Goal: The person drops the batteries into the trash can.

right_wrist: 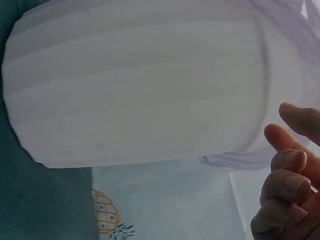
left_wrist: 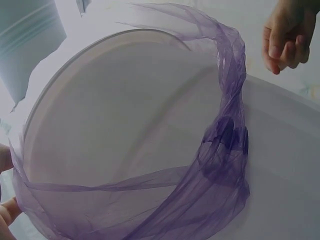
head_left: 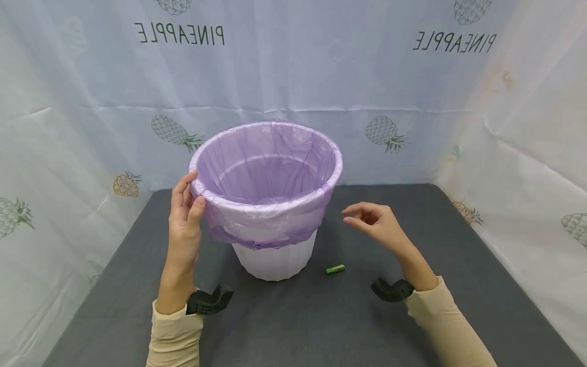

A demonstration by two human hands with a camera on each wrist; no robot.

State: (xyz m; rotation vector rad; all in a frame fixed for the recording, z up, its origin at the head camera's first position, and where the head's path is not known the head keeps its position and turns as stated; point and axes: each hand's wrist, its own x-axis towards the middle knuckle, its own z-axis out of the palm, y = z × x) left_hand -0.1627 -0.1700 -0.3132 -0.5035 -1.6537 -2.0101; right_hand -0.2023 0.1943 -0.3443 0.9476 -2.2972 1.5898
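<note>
A white trash bin (head_left: 275, 260) stands on the dark table, lined with a purple plastic bag (head_left: 270, 224) folded down over its rim. At the left of the rim, my left hand (head_left: 183, 224) holds the bin through the bag, thumb toward the front. Some of its fingers (left_wrist: 7, 212) show at the edge of the left wrist view. To the right of the bin, my right hand (head_left: 373, 221) hovers apart from it with fingers loosely bent and nothing between them. A small green battery (head_left: 336, 269) lies on the table below that hand, right of the bin's base.
The dark tabletop (head_left: 284, 326) extends around the bin. A pale curtain (head_left: 293, 66) with pineapple prints hangs behind it, and white cloth (head_left: 527, 168) encloses the sides. Each wrist wears a black camera mount (head_left: 211, 299).
</note>
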